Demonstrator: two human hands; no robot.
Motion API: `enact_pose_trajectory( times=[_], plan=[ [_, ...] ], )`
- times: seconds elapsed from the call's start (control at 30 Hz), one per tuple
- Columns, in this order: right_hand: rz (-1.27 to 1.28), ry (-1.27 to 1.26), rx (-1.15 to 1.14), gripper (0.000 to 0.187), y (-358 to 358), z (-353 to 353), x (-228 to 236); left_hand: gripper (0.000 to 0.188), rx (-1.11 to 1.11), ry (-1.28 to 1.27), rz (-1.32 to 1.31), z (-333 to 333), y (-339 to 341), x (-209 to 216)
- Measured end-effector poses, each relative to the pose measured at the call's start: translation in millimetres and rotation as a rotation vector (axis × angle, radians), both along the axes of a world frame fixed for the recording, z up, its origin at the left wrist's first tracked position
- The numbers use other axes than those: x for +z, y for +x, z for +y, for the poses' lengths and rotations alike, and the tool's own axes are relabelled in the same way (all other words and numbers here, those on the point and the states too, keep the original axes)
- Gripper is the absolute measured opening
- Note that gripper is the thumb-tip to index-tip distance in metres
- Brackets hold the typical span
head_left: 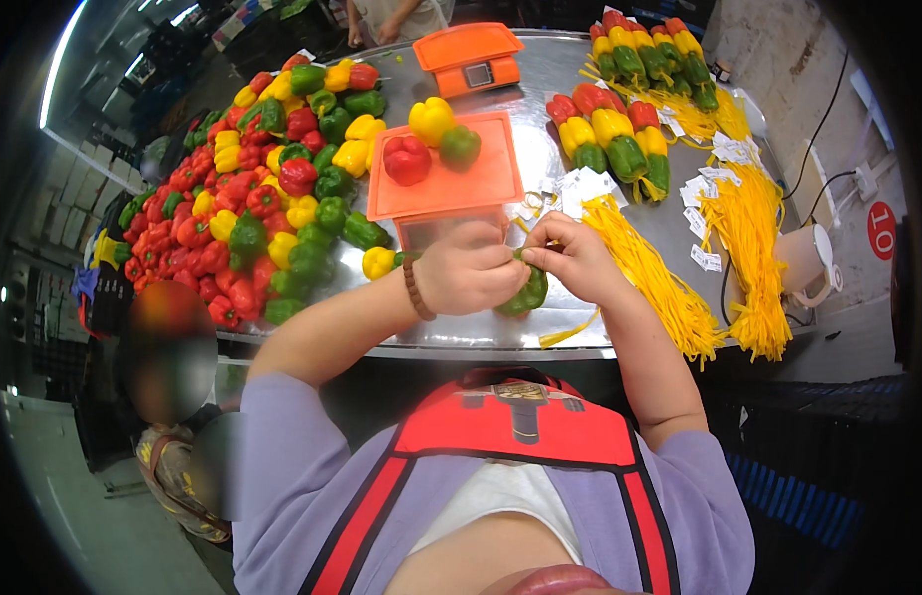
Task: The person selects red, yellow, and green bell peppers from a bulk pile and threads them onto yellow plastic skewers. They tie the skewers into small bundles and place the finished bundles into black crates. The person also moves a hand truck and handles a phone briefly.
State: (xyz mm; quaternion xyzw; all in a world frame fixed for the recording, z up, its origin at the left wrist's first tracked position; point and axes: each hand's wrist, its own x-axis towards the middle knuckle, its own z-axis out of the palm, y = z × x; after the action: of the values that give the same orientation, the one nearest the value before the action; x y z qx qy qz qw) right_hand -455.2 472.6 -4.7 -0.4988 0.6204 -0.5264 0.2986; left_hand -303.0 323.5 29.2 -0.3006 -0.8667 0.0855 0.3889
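Just in front of me, at the table's near edge, both hands meet over a green bell pepper [525,295]. My left hand [471,270] is closed at the pepper's upper left side, a brown bead bracelet on its wrist. The fingers of my right hand [577,256] are pinched together at the pepper's top; what they grip there is too small to make out. A thin yellow strip [570,330] trails on the table by the pepper. Beyond my hands, an orange scale [381,202] bears a red pepper [407,161], a yellow pepper [432,121] and a green pepper [461,148].
Loose red, yellow and green peppers [247,238] are heaped at the left. Yellow mesh sleeves [649,278] with white tags lie at the right, below netted pepper packs [610,139]. Another orange scale [471,58] stands farther back. A white mug [810,266] is at the right edge.
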Motion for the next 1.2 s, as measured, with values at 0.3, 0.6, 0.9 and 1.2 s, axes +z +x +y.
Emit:
enact_pose_trajectory(
  times=[0.3, 0.6, 0.9, 1.2],
  plan=[
    [0.185, -0.334, -0.387, 0.011, 31, -17, 10, 0.012, 0.427, 0.430, -0.313, -11, -8, -12],
    [0.486, -0.292, -0.555, 0.011, 61, -42, -13, 0.012, 0.499, 0.986, -0.307, -23, 1, -37],
    [0.407, -0.251, -0.527, 0.011, 58, -41, -17, 0.009, 0.262, 1.710, -0.507, -7, 8, -54],
    [0.804, -0.315, -0.624, 0.012, 72, -32, -18, 0.012, 0.161, 1.894, -0.358, 9, 8, -66]
  ],
)
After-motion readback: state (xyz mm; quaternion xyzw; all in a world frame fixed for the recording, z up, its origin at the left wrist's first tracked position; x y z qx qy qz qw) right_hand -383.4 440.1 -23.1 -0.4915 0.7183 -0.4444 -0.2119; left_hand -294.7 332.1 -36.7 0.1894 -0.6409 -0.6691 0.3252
